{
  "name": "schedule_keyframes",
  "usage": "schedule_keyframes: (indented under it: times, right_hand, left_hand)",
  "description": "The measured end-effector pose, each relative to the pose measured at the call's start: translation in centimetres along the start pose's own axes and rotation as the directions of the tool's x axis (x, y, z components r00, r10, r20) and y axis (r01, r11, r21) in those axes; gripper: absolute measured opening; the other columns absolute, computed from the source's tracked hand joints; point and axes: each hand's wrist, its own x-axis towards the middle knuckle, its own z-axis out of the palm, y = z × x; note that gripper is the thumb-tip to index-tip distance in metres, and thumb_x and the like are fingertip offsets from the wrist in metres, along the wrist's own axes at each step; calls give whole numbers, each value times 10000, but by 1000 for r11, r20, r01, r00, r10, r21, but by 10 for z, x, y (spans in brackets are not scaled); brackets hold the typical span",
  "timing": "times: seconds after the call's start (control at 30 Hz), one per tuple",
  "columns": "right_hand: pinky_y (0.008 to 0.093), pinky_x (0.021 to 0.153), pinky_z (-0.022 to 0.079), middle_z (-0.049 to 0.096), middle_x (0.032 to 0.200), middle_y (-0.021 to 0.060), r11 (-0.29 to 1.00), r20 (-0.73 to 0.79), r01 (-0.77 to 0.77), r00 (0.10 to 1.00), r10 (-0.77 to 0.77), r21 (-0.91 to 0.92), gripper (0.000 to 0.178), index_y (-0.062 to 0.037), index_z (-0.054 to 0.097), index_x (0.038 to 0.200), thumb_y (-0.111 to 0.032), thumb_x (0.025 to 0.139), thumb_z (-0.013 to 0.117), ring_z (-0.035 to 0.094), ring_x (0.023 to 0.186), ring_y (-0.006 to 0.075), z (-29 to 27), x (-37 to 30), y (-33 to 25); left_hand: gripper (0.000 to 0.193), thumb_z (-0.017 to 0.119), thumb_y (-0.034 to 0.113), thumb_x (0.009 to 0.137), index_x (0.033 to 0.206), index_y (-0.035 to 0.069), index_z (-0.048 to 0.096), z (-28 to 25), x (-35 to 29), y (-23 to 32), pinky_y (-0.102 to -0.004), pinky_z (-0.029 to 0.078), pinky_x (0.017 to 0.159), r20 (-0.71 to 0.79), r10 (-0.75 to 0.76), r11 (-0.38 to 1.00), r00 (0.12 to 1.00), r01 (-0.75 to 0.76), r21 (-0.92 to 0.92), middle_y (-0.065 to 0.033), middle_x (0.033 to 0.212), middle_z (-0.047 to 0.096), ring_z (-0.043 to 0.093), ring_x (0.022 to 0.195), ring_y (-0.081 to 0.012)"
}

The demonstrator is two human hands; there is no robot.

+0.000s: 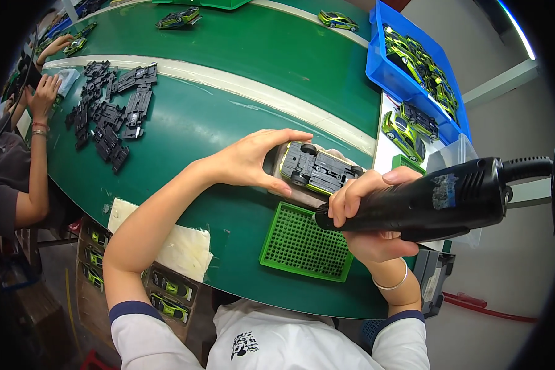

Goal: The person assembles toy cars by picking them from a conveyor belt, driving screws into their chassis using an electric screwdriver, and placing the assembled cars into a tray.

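Observation:
A toy car [319, 166] lies upside down in a pale holder block on the green table, its black underside and wheels facing up. My left hand [253, 159] grips the car and holder at their left end, thumb on the near side and fingers on the far side. In my right hand [373, 213] is a black electric screwdriver [438, 200], its cord leading off to the right. The fingers wrap round its front end, just right of the car; its tip is hidden. Close below the car sits a green tray with a grid of small holes [305, 242].
Black car chassis [110, 117] are piled at the left. Behind runs a green belt [277, 55] carrying cars. A blue bin [376, 61] of toy cars stands far right, with more cars [404, 135] beside it. A co-worker's arm [38, 135] is at left; boxed cars sit below the table edge.

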Motion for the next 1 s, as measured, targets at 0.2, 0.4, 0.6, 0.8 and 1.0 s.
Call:
schedule_keyframes:
  times: [0.2,0.4,0.6,0.8,1.0]
  right_hand:
    - [276,442,444,441,630,69,998,-41,-58,998,57,-24,804,-120,261,1075,-763,623,430,476,457,157,4,3,-17]
    - [281,438,432,444,641,70,958,50,238,967,-249,157,861,-105,263,1126,-769,610,451,466,448,156,4,44,-32]
    - [267,430,423,440,634,82,993,50,117,992,-118,34,920,-63,251,1119,-806,593,386,460,441,154,22,71,-16]
    - [249,423,409,435,614,85,994,24,-43,999,46,-103,945,-30,249,1081,-828,583,338,453,435,149,40,80,6]
    - [242,414,390,434,601,73,987,18,-39,999,43,-157,864,-43,281,1065,-790,636,348,441,427,140,40,80,19]
  left_hand:
    - [735,747,323,612,1223,60,435,-2,3,-4,-351,351,947,15,18,996,1000,-17,-89,-118,1171,508,468,1096,-246]
    - [718,768,217,592,1217,45,460,-2,3,-4,-338,328,973,6,-8,986,1000,9,-164,-103,1188,504,453,1117,-228]
    - [697,764,256,604,1200,42,473,-3,3,-4,-339,372,935,-16,45,992,999,-46,-116,-118,1169,519,489,1082,-246]
    - [714,777,261,584,1176,1,475,-3,-1,-4,-340,394,910,-34,5,997,999,-8,-74,-147,1153,521,491,1071,-273]
    - [685,786,236,569,1133,-21,493,-3,-1,-4,-337,417,873,-52,6,995,999,-11,-97,-147,1111,539,507,1031,-274]
